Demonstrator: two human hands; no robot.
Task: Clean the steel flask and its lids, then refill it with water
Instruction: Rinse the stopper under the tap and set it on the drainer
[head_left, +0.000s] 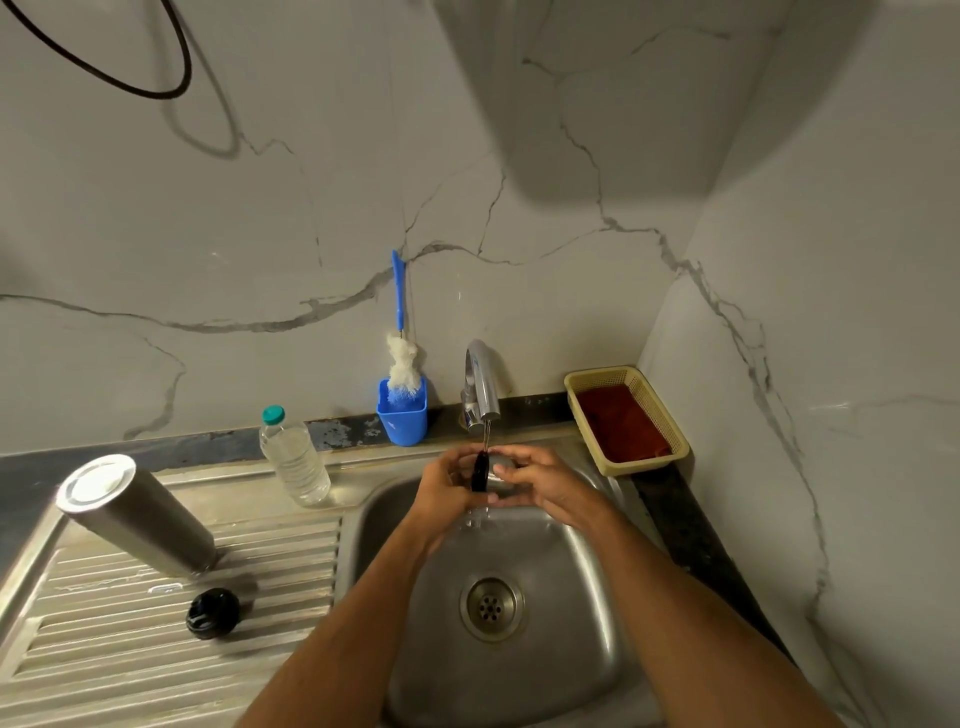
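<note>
Water runs from the chrome tap (482, 382) onto a black and steel lid (480, 472) held over the sink (571, 597). My left hand (447, 488) grips the lid's black part from the left. From the right, my right hand (540, 480) curls its fingers round the steel side of the lid. The steel flask (137, 514) stands upside down on the ribbed drainboard (130, 649) at the left. A second black lid (213, 613) lies on the drainboard in front of it.
A clear plastic water bottle (293, 457) with a teal cap stands at the sink's back left. A blue cup (402, 415) holding a bottle brush (401, 358) sits by the wall. A yellow basket (644, 400) with a red cloth is at the back right.
</note>
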